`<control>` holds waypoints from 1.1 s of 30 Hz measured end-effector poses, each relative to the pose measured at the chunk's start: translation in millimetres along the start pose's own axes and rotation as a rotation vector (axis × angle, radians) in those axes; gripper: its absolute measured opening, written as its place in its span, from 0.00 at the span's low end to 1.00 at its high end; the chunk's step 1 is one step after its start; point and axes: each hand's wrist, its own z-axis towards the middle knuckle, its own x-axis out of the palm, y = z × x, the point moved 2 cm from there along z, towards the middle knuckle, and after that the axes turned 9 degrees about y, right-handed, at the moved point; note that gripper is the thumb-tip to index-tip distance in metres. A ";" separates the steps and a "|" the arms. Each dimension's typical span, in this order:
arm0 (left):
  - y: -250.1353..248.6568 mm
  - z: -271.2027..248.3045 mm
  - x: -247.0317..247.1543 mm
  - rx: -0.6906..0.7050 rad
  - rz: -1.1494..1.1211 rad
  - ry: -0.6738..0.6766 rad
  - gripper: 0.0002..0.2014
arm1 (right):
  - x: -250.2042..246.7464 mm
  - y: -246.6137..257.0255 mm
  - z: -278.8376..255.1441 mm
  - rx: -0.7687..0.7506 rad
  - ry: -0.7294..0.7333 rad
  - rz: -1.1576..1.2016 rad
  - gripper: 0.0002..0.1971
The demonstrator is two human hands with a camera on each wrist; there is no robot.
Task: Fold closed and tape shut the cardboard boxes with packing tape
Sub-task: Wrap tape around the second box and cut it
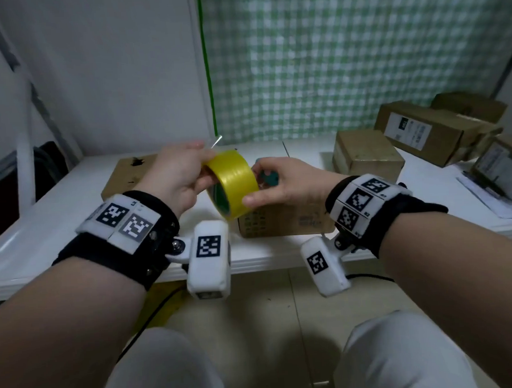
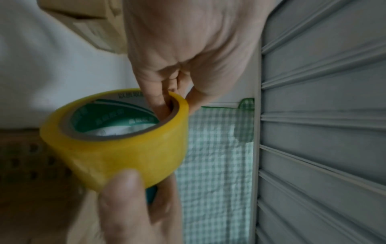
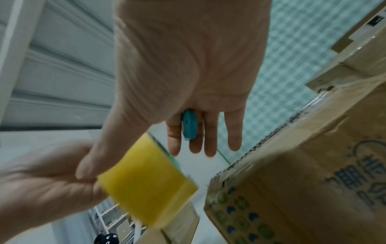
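A yellow tape roll [image 1: 233,180] [image 2: 125,153] [image 3: 146,186] hangs in the air between both hands, above a printed cardboard box [image 1: 285,219] [image 3: 303,189] at the table's front edge. My left hand [image 1: 200,170] [image 2: 167,102] grips the roll, its fingers hooked into the green-lined core. My right hand [image 1: 263,184] [image 3: 188,142] pinches the roll's outer face, the thumb on the near side. A small teal cutter [image 1: 268,178] [image 3: 189,125] is wedged between its index and middle fingers. The box top is mostly hidden behind the hands.
On the white table [image 1: 44,243], a flat brown box [image 1: 123,177] lies at the back left. Several closed and labelled boxes [image 1: 365,155] [image 1: 417,129] are stacked at the right, with papers [image 1: 483,196] near the edge. A green gingham cloth covers the wall behind.
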 end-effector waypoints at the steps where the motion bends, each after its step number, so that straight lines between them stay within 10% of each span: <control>1: -1.9 -2.4 7.0 -0.011 -0.041 0.027 0.09 | 1.0 2.4 -0.8 -0.017 -0.020 0.020 0.30; 16: 3.0 0.5 54.4 -0.233 0.115 0.084 0.07 | -38.1 8.5 -42.2 0.000 -0.396 -0.027 0.27; 33: 42.8 48.3 18.7 -0.232 0.259 -0.040 0.07 | -60.3 -13.6 -7.2 0.133 -0.235 -0.366 0.31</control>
